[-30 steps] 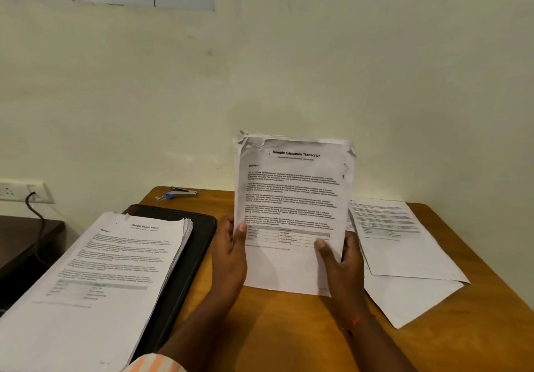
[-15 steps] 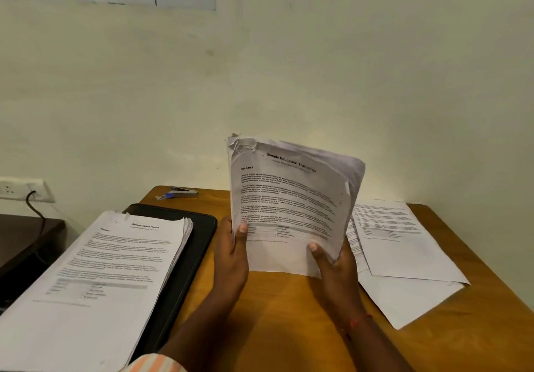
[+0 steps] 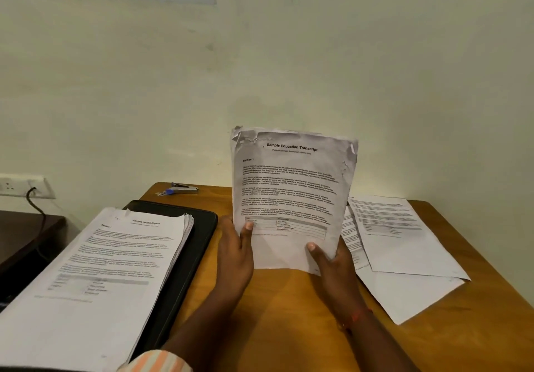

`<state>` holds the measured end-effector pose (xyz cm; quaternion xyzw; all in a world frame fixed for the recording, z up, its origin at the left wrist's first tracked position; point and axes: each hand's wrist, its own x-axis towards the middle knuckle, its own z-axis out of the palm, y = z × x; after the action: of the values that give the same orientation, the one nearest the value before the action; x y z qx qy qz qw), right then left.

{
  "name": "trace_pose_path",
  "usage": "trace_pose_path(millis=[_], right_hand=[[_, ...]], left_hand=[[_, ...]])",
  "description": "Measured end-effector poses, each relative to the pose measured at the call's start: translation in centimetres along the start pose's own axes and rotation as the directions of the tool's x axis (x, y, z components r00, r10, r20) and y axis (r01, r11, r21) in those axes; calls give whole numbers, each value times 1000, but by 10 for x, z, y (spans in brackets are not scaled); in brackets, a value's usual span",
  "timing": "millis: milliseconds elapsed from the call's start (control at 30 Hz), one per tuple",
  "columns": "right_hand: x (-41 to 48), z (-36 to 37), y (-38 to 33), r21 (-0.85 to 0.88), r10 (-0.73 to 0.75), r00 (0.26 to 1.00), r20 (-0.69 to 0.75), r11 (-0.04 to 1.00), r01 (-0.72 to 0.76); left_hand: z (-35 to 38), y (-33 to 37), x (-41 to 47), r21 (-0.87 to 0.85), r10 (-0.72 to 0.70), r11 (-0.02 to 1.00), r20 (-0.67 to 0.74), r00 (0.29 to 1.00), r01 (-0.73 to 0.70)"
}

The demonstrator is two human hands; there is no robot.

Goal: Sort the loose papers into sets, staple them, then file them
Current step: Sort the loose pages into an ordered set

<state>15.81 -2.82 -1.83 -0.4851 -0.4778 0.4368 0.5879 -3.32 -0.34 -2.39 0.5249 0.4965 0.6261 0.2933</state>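
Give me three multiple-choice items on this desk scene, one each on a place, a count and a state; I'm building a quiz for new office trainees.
1. Where is the stapler?
A. far edge of the table, by the wall
B. on the thick stack
C. in the right hand

2. How many hands hold the raised papers?
A. none
B. one
C. two

3. How do the raised papers stand?
A. flat on the table
B. upright, top corners crumpled
C. rolled into a tube

Answers: 1 A, it lies beyond the black tray. 2 C, left hand and right hand grip the lower edge. 3 B, the title faces the camera.
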Motion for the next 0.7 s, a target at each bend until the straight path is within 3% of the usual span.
trace_pose_path(millis=[367, 700], right_hand=[[-2, 1, -11, 46, -54, 995, -85, 997, 58], [0, -1, -6, 27, -61, 995, -81, 998, 64]], left_hand=[[2, 0, 0, -165, -54, 985, -12, 998, 51], [2, 0, -5, -150, -61, 987, -13, 998, 59]])
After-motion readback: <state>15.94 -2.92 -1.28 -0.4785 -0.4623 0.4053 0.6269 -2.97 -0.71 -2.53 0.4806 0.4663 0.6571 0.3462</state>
